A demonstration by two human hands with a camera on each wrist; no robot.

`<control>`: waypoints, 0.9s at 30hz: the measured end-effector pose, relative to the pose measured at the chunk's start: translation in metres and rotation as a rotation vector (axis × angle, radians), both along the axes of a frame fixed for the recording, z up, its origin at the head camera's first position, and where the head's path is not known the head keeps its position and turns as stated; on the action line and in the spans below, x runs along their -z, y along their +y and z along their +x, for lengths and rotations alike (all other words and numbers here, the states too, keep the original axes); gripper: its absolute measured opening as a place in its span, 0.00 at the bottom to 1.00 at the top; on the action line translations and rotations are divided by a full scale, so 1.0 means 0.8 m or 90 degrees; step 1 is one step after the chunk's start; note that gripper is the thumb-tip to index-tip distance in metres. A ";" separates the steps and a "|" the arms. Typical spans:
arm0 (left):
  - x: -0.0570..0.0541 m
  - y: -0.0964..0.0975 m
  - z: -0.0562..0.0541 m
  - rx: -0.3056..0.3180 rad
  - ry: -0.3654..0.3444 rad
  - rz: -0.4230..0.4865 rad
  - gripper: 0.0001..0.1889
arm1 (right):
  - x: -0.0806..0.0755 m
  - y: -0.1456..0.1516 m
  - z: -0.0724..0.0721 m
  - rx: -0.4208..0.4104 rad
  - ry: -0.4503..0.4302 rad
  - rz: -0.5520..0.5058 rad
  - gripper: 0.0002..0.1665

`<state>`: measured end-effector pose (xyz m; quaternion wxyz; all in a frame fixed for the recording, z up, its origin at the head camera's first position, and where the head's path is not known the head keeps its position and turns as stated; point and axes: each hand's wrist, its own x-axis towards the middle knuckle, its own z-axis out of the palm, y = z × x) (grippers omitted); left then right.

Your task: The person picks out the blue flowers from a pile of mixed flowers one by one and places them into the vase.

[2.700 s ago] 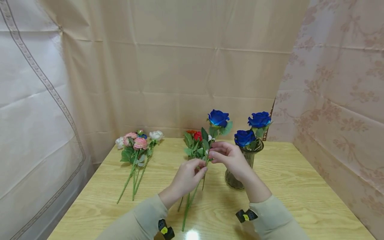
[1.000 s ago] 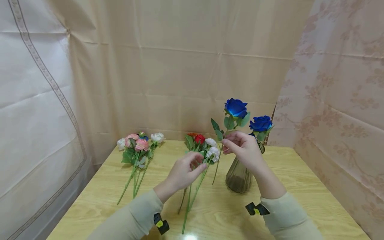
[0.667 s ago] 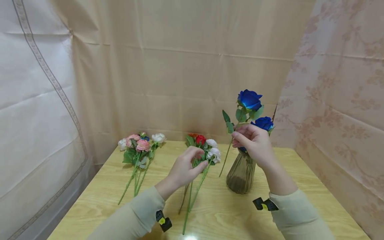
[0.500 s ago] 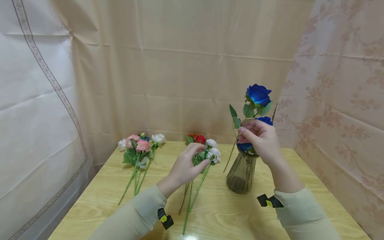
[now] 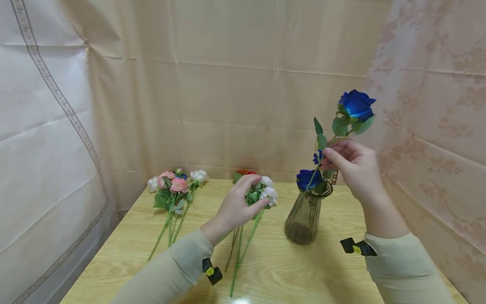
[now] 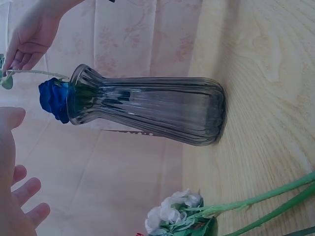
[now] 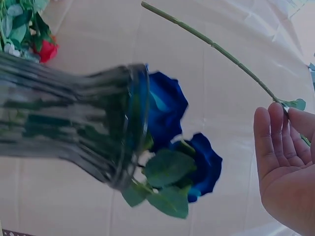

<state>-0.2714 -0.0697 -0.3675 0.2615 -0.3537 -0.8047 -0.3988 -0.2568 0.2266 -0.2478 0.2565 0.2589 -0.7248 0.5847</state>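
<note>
My right hand (image 5: 358, 171) pinches the stem of a blue rose (image 5: 357, 104), raised above and right of a grey ribbed glass vase (image 5: 303, 221). The stem slants down toward the vase mouth; in the right wrist view its cut end (image 7: 152, 10) is free, outside the glass. One blue rose (image 5: 308, 179) stands low at the rim. A second rose (image 7: 204, 164) in the vase is mostly hidden behind my hand in the head view. My left hand (image 5: 235, 207) hovers with thumb and fingers apart near white flowers (image 5: 268, 194), holding nothing.
The white flowers lie in a bunch with red and orange blooms (image 5: 247, 172), stems toward me. On the table's left lies another bunch with pink (image 5: 178, 185) and white (image 5: 198, 175) flowers. Curtains (image 5: 228, 93) hang behind the wooden table (image 5: 273, 274) and at both sides.
My right hand has lifted a blue rose from the middle bunch and carried it up and right over the vase. My left hand has let go of the stems and stays near the bunch.
</note>
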 end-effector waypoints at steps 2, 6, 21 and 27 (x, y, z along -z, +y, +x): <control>-0.001 0.001 -0.002 -0.004 -0.003 -0.002 0.31 | -0.003 0.006 0.000 0.010 0.003 -0.002 0.12; -0.003 0.006 -0.005 -0.012 -0.016 -0.001 0.33 | -0.009 0.019 -0.003 0.029 0.009 -0.005 0.12; -0.011 0.027 -0.011 -0.007 -0.048 0.022 0.35 | -0.022 0.059 -0.014 -0.004 -0.003 -0.122 0.08; -0.015 0.034 -0.012 0.007 -0.072 0.029 0.36 | -0.030 0.071 -0.015 0.014 -0.014 -0.122 0.09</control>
